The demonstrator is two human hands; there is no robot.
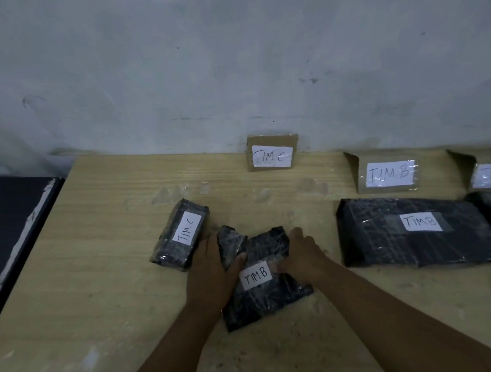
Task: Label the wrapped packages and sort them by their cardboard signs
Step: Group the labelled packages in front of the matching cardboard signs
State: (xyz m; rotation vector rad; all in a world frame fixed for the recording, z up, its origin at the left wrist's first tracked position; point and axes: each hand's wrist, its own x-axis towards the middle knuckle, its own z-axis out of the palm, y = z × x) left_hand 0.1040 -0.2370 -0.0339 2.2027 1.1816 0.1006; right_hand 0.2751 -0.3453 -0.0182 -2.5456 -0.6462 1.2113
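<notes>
I am watching both hands working on the small wrapped package (268, 305), which is lying at the middle of the wooden table (99, 287), just right of the TIM C package (180, 236). The left hand (213, 267) is gripping its left edge with the thumb laid over the top. The right hand (300, 252) is curling its fingers over the crumpled far end, with the thumb pressing beside the white TIM B label (256, 276). I am reading this as labelling finishing and sorting beginning, since the label is lying flat on the wrap and looks stuck down. This package is sitting nearer the TIM C cardboard sign (271, 152) than its own. The next move, as I am judging it, is lifting it and carrying it rightwards to the TIM B cardboard sign (388, 174). There it needs setting beside or on the large TIM B package (420, 230) without knocking the propped sign.
</notes>
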